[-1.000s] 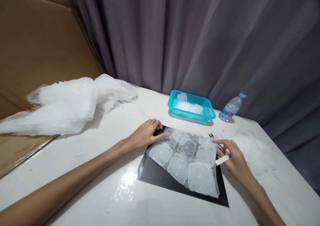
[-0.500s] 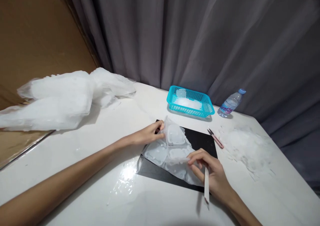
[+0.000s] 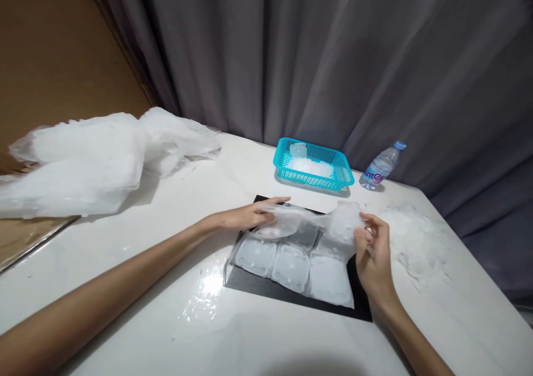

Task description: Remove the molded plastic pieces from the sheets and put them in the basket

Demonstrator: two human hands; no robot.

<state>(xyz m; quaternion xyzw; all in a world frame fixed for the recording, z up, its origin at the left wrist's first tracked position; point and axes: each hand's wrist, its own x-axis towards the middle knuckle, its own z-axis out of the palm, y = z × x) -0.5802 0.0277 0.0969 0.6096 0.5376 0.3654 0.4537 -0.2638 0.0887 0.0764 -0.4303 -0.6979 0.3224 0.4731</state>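
A translucent white plastic sheet point(image 3: 291, 266) with several rounded-square sections lies partly on a black mat point(image 3: 362, 298), its far edge lifted. At its far left, my left hand point(image 3: 247, 217) has thumb and fingers closed on the raised film, one finger stretched forward. Pinched between the thumb and fingers of my right hand point(image 3: 377, 254) is the sheet's far right corner, held above the mat. The raised part looks crumpled and slightly blurred. The slim white pointed tool seen earlier in my right hand does not show now.
Behind the mat stands a turquoise basket point(image 3: 310, 184) with white pieces inside. A water bottle point(image 3: 378, 168) is right of it. Loose clear scraps point(image 3: 416, 242) lie at right. White plastic bundles point(image 3: 91, 165) lie at left by brown cardboard point(image 3: 54, 43). A grey curtain point(image 3: 325, 59) hangs behind.
My right hand has moved up and right, lifting the sheet's far right corner. The sheet has turned and spread out over the mat. The pink-handled snips are no longer visible.
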